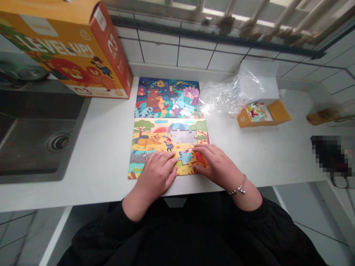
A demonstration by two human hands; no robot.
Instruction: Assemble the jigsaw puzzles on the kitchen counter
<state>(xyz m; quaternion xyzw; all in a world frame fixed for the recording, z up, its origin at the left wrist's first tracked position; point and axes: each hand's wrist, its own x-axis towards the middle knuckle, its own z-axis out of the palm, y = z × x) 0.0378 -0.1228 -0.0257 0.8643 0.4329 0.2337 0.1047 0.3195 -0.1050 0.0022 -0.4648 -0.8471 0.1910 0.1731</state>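
**Jigsaw assembly on a white countertop [94,173], with a loose blue piece [185,157] between the hands.**
The left hand [156,175] and right hand [219,164] lie open, fingers flat and unclenched on the lower jigsaw puzzle [155,142], on either side of the piece; neither clearly grasps it. A gap [183,136] remains above them, and closing it calls for fitting further pieces.

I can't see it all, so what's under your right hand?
Your right hand lies on the lower jigsaw puzzle. Orange-red picture shows by its fingers, beside a blue piece. What's under the palm is covered, so I can't see it.
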